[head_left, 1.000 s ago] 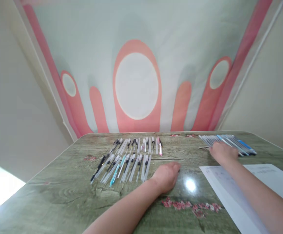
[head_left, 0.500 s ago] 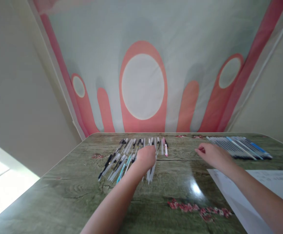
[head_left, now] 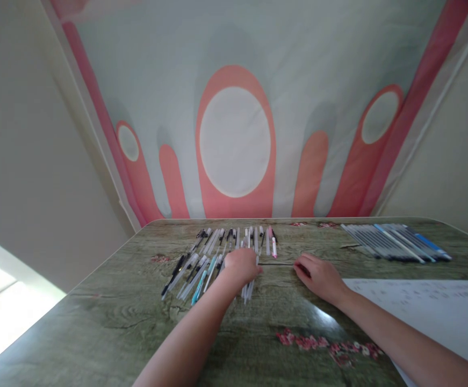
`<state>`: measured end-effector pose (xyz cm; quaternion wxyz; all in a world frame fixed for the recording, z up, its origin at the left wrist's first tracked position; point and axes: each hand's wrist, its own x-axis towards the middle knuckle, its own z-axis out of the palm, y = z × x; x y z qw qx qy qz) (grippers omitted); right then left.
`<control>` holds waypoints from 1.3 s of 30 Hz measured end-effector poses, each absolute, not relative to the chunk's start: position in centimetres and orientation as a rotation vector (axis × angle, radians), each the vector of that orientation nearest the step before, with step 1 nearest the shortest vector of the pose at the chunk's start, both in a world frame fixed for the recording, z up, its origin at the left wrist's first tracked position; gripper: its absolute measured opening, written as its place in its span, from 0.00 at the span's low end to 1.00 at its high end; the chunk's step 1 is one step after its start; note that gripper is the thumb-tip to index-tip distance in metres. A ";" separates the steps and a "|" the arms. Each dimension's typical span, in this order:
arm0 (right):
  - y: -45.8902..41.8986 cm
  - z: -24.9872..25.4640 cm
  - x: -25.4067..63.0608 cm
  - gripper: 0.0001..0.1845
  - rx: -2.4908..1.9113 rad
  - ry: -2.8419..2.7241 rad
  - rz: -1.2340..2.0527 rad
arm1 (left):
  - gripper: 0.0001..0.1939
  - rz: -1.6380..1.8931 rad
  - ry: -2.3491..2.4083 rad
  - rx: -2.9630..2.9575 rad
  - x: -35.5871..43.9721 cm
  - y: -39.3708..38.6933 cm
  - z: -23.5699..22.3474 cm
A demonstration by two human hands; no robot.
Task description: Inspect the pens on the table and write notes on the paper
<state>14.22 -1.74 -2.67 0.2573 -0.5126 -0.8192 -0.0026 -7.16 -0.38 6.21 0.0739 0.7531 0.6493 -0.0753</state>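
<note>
My left hand [head_left: 239,266] is over the right part of a front row of pens, its fingers curled downward; whatever they hold is hidden under the hand. Beside it lie clear pens [head_left: 195,279], a turquoise pen [head_left: 200,287] and black pens [head_left: 174,278]. Behind is a back row of pens with clear barrels [head_left: 213,242], ending on the right in a white-and-pink pen [head_left: 274,247]. My right hand [head_left: 318,277] is low over the table, right of the pens. Its fingers are curled together, and I cannot see anything between them.
At the back right, a tidy row of slim grey pens [head_left: 373,242] includes a bright blue one [head_left: 431,246]. A white sheet of paper [head_left: 439,317] lies partly under my right forearm. The wood-patterned table [head_left: 108,317] has printed pink flowers. A pink-patterned wall covering rises behind.
My right hand has moved left and nearer to me, from beside the tidy pen row toward my left hand. My left hand has shifted slightly down and stays over the pens.
</note>
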 end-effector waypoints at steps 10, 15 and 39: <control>-1.6 -2.7 14.3 0.12 -1.390 -2.225 0.028 | 0.21 -0.266 1.964 2.265 -6.9 -0.2 5.0; -1.6 -2.7 14.3 0.11 -1.398 -2.234 0.023 | 0.20 -0.254 1.960 2.281 -6.8 -0.2 4.6; -3.6 -0.6 10.0 0.13 -1.046 -2.559 -0.036 | 0.10 0.964 1.204 1.484 -9.3 3.5 3.9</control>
